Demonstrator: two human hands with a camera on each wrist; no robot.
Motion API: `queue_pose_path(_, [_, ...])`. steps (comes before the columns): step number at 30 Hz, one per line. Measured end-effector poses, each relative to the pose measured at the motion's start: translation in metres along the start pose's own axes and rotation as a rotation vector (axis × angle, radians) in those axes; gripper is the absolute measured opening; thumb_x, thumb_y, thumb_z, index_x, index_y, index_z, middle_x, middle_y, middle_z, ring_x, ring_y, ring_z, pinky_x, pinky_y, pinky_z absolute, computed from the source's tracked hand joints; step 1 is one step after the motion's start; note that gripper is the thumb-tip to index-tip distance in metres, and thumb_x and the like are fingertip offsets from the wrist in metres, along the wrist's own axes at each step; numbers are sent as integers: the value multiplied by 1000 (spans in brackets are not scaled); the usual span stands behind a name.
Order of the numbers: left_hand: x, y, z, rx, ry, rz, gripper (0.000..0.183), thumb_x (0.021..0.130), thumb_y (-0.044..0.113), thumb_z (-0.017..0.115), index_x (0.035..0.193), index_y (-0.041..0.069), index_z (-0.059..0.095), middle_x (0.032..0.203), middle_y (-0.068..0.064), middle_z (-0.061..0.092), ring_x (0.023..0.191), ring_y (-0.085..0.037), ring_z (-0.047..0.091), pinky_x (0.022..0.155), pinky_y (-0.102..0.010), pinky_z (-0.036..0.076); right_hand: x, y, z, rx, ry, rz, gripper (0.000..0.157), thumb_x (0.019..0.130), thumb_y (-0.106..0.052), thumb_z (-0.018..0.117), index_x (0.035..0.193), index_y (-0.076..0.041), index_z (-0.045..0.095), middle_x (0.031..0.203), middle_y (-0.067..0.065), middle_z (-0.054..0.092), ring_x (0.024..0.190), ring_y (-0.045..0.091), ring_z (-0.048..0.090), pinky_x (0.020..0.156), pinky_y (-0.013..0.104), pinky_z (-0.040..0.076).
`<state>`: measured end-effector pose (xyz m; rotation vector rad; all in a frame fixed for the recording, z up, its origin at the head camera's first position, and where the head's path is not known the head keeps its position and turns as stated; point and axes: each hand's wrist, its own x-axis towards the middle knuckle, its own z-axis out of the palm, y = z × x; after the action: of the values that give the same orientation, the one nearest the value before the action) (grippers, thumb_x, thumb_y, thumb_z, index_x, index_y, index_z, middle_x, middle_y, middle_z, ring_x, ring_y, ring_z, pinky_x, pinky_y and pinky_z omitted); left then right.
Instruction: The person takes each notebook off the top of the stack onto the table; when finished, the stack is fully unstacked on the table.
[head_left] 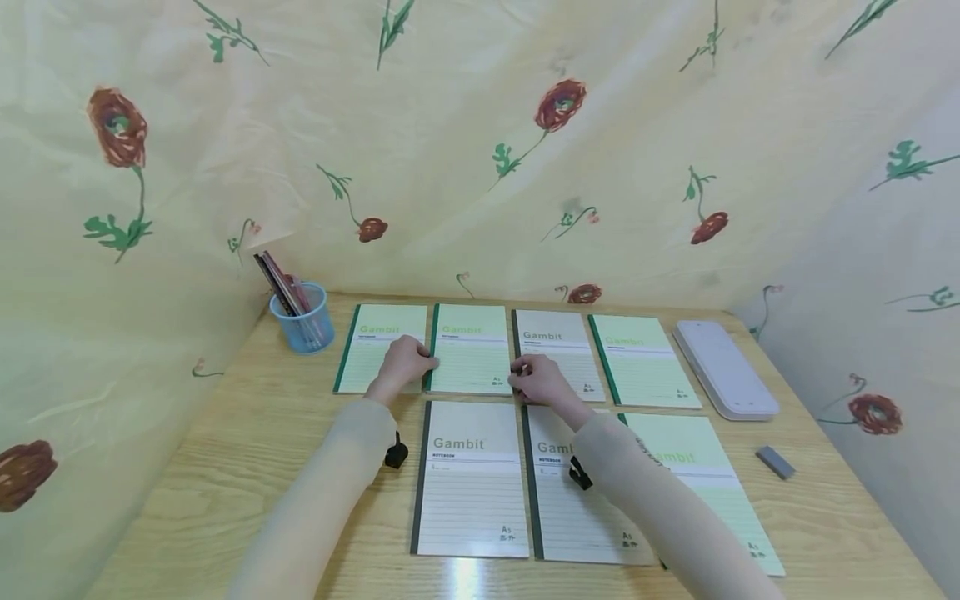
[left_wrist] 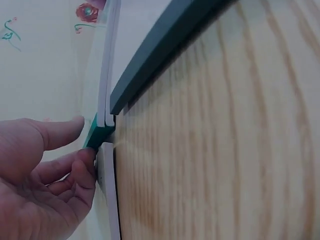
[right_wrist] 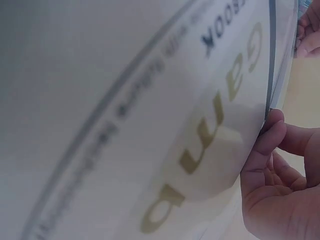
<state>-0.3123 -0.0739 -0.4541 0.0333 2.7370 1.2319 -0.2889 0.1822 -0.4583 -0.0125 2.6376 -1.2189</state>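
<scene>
In the head view, a pale green Gambit notebook (head_left: 471,350) with a green spine lies flat in the back row. My left hand (head_left: 408,360) reaches over the first green notebook (head_left: 390,321), fingertips right at the second one's spine. The left wrist view shows that green spine (left_wrist: 100,134) between the raised thumb and bent fingers. At the second notebook's right edge is my right hand (head_left: 540,379), overlapping the grey-spined notebook (head_left: 551,329) beside it. Its thumb and index finger come close together there, the other fingers loosely bent.
A fourth green notebook (head_left: 645,358) ends the back row. In front lie two dark-spined notebooks, one at left (head_left: 471,492) and one mid-row (head_left: 585,525), plus a green one (head_left: 720,475). A blue pen cup (head_left: 307,329), a white case (head_left: 726,371) and a grey eraser (head_left: 775,462) flank them.
</scene>
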Motion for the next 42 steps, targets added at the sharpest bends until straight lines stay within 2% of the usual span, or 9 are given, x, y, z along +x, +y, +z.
queue_pose_path(7, [0,1,6,12,50,-3,27,89,18,77,101,-4,69,98,-15,68,83,-24,60,76,-38,52,0,0,2,0,14,-14,30,95,-10,64,123,1,63,85,9,61,65,17,61,57,25,50])
queue_pose_path(20, [2,-4,10,-55,47,-61,34,89,16,76,112,-7,67,110,-19,66,94,-29,61,84,-41,52,0,1,4,-3,35,-10,28,95,-11,66,120,0,64,87,9,61,66,16,63,57,25,51])
queue_pose_path(29, [1,-8,-3,-218,-29,-118,38,92,17,72,121,-7,61,121,-21,60,107,-32,56,96,-45,47,0,0,4,8,40,-2,30,94,-13,69,121,0,64,86,9,61,65,16,62,57,25,51])
queue_pose_path(34, [-1,-11,-12,-249,-39,-152,40,94,18,70,124,-6,60,124,-21,59,112,-32,54,100,-46,45,-2,-2,4,17,36,-7,29,92,-9,69,119,1,64,85,9,61,65,15,63,57,25,51])
queue_pose_path(38, [-4,-15,-20,-240,-41,-127,41,95,17,67,126,-8,58,127,-23,58,116,-35,54,100,-47,45,-3,-2,4,25,38,-4,28,92,-7,69,118,2,64,83,9,61,63,16,63,56,26,52])
queue_pose_path(42, [-6,-20,-28,-261,-24,-93,41,95,14,66,126,-10,56,128,-25,57,113,-34,55,97,-46,46,-3,-2,4,30,41,1,28,92,-8,70,118,1,64,84,10,61,63,16,64,56,25,52])
